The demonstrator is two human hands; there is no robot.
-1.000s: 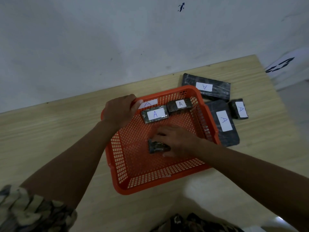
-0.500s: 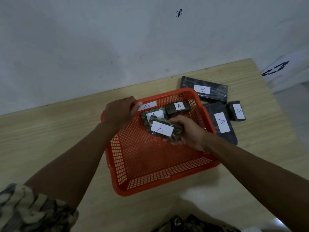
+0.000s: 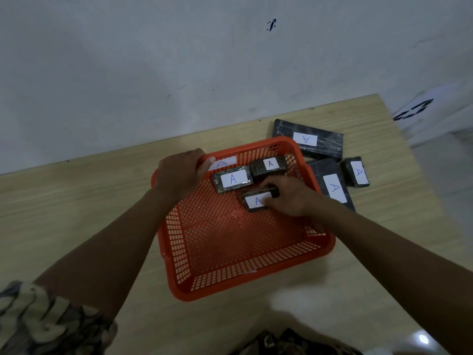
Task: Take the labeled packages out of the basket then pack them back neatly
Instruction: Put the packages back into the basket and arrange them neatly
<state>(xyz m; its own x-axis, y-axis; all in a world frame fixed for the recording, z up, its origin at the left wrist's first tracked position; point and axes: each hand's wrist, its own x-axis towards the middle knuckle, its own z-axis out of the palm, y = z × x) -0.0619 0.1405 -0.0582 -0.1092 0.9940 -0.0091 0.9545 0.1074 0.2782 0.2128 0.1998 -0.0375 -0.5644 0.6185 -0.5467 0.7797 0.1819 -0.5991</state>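
An orange mesh basket (image 3: 256, 280) sits on the wooden table. My left hand (image 3: 179, 175) grips its far left rim. My right hand (image 3: 289, 196) holds a small dark package labeled A (image 3: 253, 202), label up, low against the basket floor. Two more small labeled packages (image 3: 231, 179) (image 3: 268, 165) lie side by side along the far wall of the basket, and a white A label (image 3: 222, 163) shows on that wall. Outside, to the right, lie a long package (image 3: 307, 139), another long one (image 3: 332, 187) and a small one (image 3: 357, 171).
The table (image 3: 76, 201) butts against a white wall at the back, and its right edge runs close past the outside packages. A white sheet with dark marks (image 3: 414, 111) lies beyond that edge. Patterned fabric shows at the bottom of the view.
My right hand picked a small package off the basket floor, turned it label up, and lowered it near the two packages at the far wall. The left hand stayed on the rim.
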